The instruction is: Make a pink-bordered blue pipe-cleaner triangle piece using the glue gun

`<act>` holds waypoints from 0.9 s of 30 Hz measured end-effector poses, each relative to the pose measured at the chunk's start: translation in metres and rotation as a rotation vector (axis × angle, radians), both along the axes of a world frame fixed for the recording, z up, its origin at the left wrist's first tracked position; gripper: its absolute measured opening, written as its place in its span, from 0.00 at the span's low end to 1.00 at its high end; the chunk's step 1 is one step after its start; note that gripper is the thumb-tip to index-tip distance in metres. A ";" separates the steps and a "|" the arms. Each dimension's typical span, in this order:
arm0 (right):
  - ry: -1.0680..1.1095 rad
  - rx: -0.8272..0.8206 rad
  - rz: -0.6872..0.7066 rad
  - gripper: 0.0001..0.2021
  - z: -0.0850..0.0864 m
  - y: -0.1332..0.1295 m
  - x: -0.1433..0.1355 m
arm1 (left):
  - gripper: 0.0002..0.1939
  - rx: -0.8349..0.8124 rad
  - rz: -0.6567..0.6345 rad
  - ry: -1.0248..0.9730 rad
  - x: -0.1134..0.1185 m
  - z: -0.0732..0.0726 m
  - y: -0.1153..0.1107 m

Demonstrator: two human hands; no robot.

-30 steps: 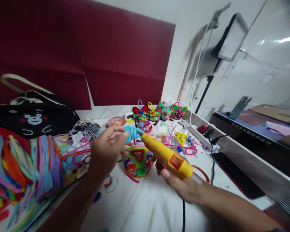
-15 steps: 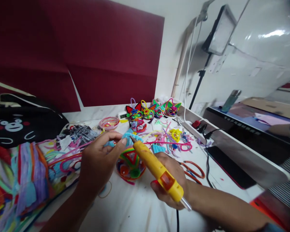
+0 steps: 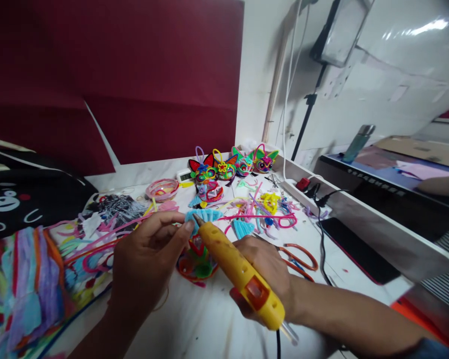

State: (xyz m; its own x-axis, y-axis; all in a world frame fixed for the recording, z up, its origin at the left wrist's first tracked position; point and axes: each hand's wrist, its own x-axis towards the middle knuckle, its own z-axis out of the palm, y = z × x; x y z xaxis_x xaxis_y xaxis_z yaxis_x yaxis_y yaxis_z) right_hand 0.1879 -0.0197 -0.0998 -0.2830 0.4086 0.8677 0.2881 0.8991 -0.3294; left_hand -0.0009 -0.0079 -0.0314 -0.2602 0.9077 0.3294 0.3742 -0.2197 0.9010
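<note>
Pinched between the thumb and fingers of my left hand (image 3: 149, 262) is a light blue fuzzy pipe-cleaner piece (image 3: 209, 215). My right hand (image 3: 264, 267) is wrapped round a yellow hot glue gun (image 3: 239, 269), its dark nozzle at the blue piece; whether the tip touches it I cannot tell. Below the two, partly hidden, a colourful pipe-cleaner animal head (image 3: 200, 267) lies on the white table. A second light blue fan-shaped piece (image 3: 242, 228) rests to the right of the nozzle.
Several finished animal heads (image 3: 224, 167) stand at the back. Loose pipe cleaners (image 3: 269, 204) lie scattered, with bundles (image 3: 33, 284) at left. Orange-handled scissors (image 3: 299, 257), a black phone (image 3: 355, 249) and a power strip (image 3: 303, 194) are at right. Another person's arm (image 3: 439, 185) shows far right.
The view has shifted slightly. The blue piece now shows more broadly, fanned out above the animal head, with the glue gun's nozzle still at it. Both hands keep their holds.
</note>
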 end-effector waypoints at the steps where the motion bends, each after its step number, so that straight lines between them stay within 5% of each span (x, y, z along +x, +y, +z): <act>1: -0.003 0.000 -0.001 0.15 0.000 0.000 0.000 | 0.08 0.003 -0.002 0.002 0.000 0.000 0.000; 27: 0.009 0.020 0.001 0.08 0.004 -0.001 0.001 | 0.08 0.010 0.005 0.006 0.006 0.000 -0.007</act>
State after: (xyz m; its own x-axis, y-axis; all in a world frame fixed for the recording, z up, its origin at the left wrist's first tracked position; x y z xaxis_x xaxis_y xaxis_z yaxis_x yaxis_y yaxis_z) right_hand 0.1891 -0.0208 -0.0961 -0.2754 0.3913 0.8781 0.2845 0.9057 -0.3144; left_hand 0.0046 -0.0153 -0.0311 -0.2628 0.9029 0.3401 0.3807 -0.2269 0.8964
